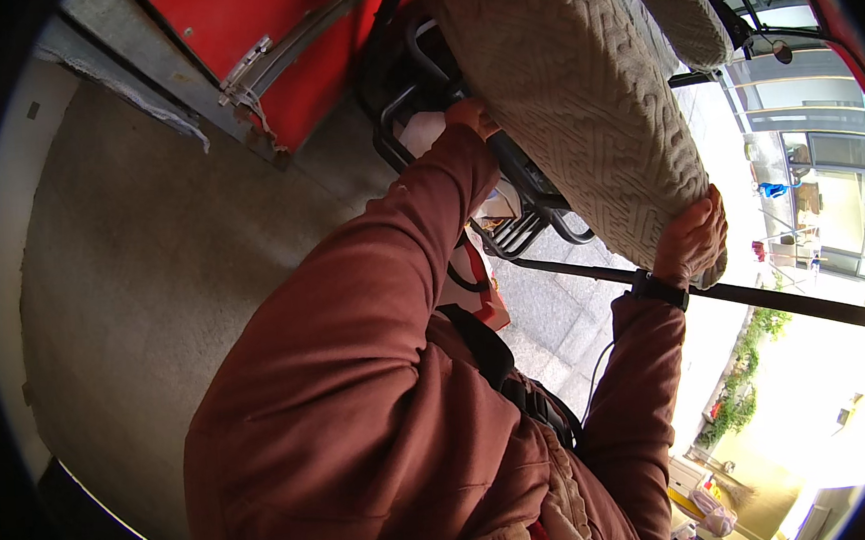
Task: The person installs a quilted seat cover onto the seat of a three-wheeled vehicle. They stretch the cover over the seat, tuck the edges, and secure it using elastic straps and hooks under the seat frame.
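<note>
A long padded seat (580,89) in a beige, ridged cloth cover stands tilted over a black metal frame (521,178). At its right end my right hand (689,240) is closed round the edge, with a dark band on the wrist. My left hand (472,119) is at the seat's left underside, beside the black tubing. Its fingers are curled and partly hidden, so what they grip cannot be made out. A pale, rounded thing (421,133) lies just left of that hand, inside the frame.
Left of the frame is a red panel (236,43) with a metal latch. A smaller beige padded piece (680,12) is at the upper right. A black bar (796,307) runs across at right. Below the frame lies a red-and-white thing (484,291) by grey paving (556,321).
</note>
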`<state>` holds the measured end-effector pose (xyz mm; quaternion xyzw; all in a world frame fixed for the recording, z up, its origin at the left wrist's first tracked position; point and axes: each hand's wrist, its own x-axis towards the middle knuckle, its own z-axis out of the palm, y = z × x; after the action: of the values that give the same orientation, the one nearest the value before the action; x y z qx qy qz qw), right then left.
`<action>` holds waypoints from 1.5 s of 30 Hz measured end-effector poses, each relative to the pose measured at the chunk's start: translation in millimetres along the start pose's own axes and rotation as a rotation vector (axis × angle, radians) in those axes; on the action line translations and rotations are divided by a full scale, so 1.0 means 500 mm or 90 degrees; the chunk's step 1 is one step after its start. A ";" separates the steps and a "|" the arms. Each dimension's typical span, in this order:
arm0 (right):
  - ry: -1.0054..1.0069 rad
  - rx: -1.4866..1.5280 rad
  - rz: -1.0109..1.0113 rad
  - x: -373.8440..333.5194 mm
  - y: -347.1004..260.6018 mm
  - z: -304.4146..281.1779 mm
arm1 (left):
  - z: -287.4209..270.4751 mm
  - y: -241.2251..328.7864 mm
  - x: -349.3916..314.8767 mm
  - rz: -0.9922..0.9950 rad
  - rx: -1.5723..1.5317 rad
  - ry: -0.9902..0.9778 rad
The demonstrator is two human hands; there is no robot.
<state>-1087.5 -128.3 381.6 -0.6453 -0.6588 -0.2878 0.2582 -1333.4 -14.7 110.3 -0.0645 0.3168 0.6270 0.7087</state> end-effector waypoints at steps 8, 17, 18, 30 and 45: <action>0.003 0.002 -0.003 -0.001 0.004 0.002 | -0.024 -0.028 0.068 0.009 -0.101 -0.099; 0.054 -0.056 -0.047 -0.002 0.038 0.027 | -0.015 0.014 0.020 -0.051 0.154 -0.143; 0.057 -0.060 -0.040 -0.001 0.037 0.026 | 0.000 0.023 0.000 -0.052 0.228 -0.133; 0.269 0.176 0.029 -0.045 -0.022 -0.028 | 0.388 0.150 -0.406 1.010 0.909 -0.826; 0.191 1.234 0.858 -0.382 0.091 0.242 | 0.550 0.158 -0.305 0.600 1.378 -0.688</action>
<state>-1031.7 -176.1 163.0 -0.3577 -0.0930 0.4514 0.8122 -1307.4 6.7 433.0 0.9136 0.3274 0.1882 0.1508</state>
